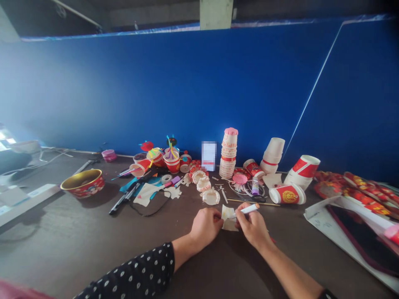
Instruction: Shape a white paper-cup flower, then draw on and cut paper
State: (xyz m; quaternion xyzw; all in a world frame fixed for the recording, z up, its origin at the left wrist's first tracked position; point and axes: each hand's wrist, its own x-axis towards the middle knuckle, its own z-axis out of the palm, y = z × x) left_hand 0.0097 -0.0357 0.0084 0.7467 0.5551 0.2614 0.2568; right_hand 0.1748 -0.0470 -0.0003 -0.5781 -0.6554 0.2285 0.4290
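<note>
A small off-white piece of paper [230, 224] lies on the dark table in front of me, with faint yellow marks near its upper part. My left hand [205, 227] is closed at the paper's left edge, its fingertips curled on that edge. In my right hand [254, 228] is a white marker [250, 209] with an orange end, gripped between thumb and fingers. The marker slants, its orange end up to the right and its other end low over the paper. Whether the tip touches the paper I cannot tell.
Ahead stand a tall stack of paper cups [229, 155] and more cups [272, 155]. White cut paper rings [210, 196] and a thin wooden stick [254, 202] lie just beyond my hands. A red-gold bowl [84, 185] is left; a tablet [361, 236] rests in a box lid right.
</note>
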